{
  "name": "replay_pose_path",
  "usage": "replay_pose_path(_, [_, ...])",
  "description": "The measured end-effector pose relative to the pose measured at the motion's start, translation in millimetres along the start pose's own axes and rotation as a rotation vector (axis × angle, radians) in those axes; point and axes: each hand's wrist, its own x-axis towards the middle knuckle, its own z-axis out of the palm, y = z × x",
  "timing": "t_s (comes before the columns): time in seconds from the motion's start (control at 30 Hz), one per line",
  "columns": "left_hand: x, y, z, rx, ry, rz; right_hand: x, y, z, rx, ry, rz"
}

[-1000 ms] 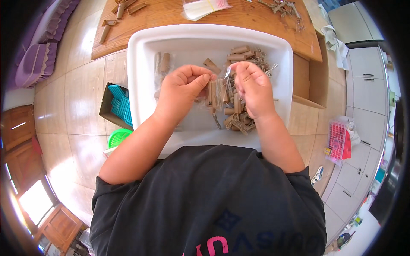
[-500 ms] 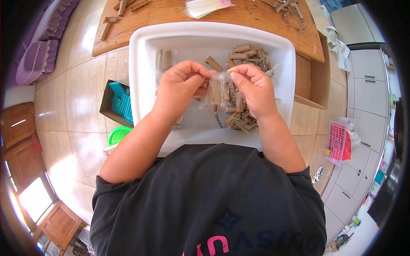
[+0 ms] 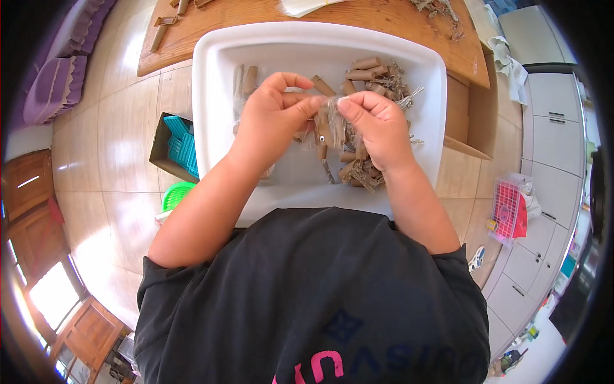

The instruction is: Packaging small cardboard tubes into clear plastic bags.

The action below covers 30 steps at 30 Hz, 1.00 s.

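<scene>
Bag point(image 3: 334, 118), clear plastic, hangs between both hands over the white tub point(image 3: 320, 29), roughly at tub centre. Left hand point(image 3: 278, 115) pinches the bag's upper left edge, thumb against fingers, forefinger arched up. Right hand point(image 3: 378, 131) pinches the upper right edge between thumb and forefinger, other fingers curled in. Both grasping, neither released; exact fingertip contact too small to tell.

Brown tube point(image 3: 322, 127) with a small round dot shows just by the bag, lower left; can't tell if inside it or behind. Tub contents: heap of brown tubes point(image 3: 366, 74) with tangled twine point(image 3: 409, 98) on the right side, partly under the right hand; bagged tube point(image 3: 250, 80) upper left, beside the left hand.

Wooden table point(image 3: 224, 35) beyond the tub, carrying a stack of white sleeves point(image 3: 307, 6), more twine to the right, brown pieces point(image 3: 160, 35) at left. Floor left of tub: dark box point(image 3: 158, 160) holding teal baskets point(image 3: 182, 152), then green basket point(image 3: 174, 196), partly behind the left forearm. Right of tub: open cardboard box point(image 3: 481, 121); farther off, pink cage point(image 3: 506, 208) near grey cabinets point(image 3: 551, 144). Person wears a black shirt point(image 3: 288, 275).
</scene>
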Motion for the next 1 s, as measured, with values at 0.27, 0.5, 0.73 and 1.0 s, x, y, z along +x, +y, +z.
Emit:
replay_pose_path(0.27, [4,-3,-4,-0.328,0.103,0.062,-4,-5,10,0.056,-0.361,0.3])
replay_pose_path(0.5, [21,-7,-28,0.227,0.28,0.195,-4,-22,-19,0.434,-0.081,-0.109])
replay_pose_path(0.73, [7,-45,18,1.384,-0.051,0.535,-5,-24,-25,0.378,0.117,-0.276])
replay_pose_path(1.0, [6,-71,25,1.561,-0.281,0.464,-8,-22,-17,0.209,0.09,-0.293])
